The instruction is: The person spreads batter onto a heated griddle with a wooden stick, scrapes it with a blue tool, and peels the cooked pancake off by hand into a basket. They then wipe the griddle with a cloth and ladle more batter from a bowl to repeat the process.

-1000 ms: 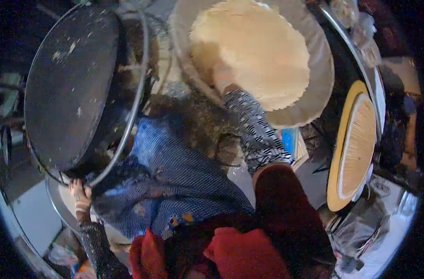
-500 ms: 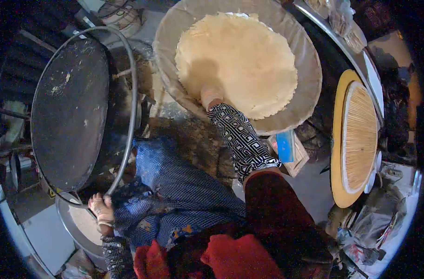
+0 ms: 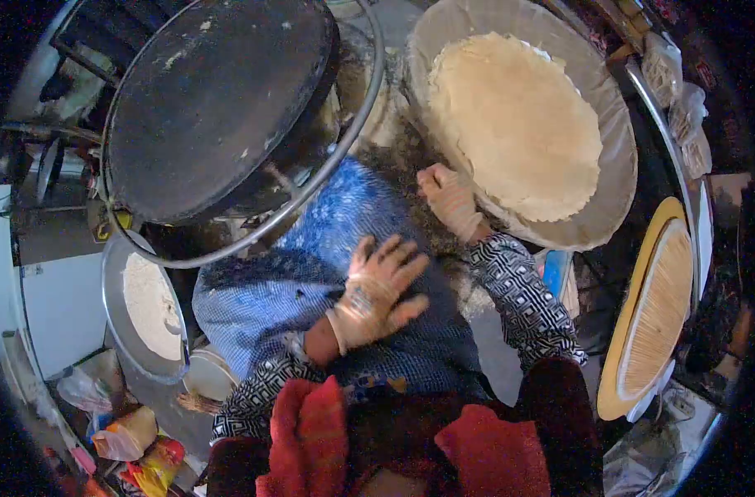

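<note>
My left hand [image 3: 377, 298], in a thin pale glove, is spread open above the blue patterned cloth [image 3: 270, 306] over my lap. My right hand [image 3: 452, 203], also gloved, is beside the near left edge of a cloth-lined round basket [image 3: 622, 157]. Its fingers are curled, and whatever they may hold is hidden. Large thin round flatbread [image 3: 518, 124] lies in the basket, its edge ragged. To the left is a big round dark griddle [image 3: 220, 99] with a metal ring [image 3: 357, 124] around it; neither hand touches it.
A metal basin [image 3: 183, 356] holding pale flour-like powder [image 3: 150, 306] stands lower left, beside a small round container [image 3: 208, 377]. Colourful plastic packets [image 3: 154, 464] lie below. A round ribbed board with a yellow rim [image 3: 618, 364] leans at the right, near a blue object [image 3: 556, 269].
My left hand has let go of the metal ring and moved right over my lap, fingers spread. My right hand has come off the flatbread to the basket's side. The view has shifted.
</note>
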Available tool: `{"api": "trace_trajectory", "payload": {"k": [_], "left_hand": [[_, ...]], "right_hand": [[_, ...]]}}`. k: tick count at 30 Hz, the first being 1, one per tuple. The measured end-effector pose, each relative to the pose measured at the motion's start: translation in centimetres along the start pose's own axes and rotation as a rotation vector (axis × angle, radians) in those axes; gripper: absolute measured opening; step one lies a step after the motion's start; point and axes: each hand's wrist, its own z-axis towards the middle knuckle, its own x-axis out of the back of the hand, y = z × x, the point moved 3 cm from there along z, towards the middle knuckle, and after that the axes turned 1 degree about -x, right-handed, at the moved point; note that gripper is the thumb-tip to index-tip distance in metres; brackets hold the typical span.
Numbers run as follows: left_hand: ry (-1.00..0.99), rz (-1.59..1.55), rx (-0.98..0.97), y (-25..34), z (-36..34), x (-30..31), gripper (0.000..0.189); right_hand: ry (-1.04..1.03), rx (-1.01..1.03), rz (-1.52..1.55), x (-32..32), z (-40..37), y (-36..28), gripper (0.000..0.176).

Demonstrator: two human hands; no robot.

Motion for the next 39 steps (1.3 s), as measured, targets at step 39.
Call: {"api": "trace_trajectory", "payload": {"k": [39], "left_hand": [[-0.199, -0.152, -0.018, -11.7, -4.4, -4.2, 0.049]], "right_hand": [[0.173, -0.471, -0.220, -29.1, 21.5, 30.2, 0.030]]}}
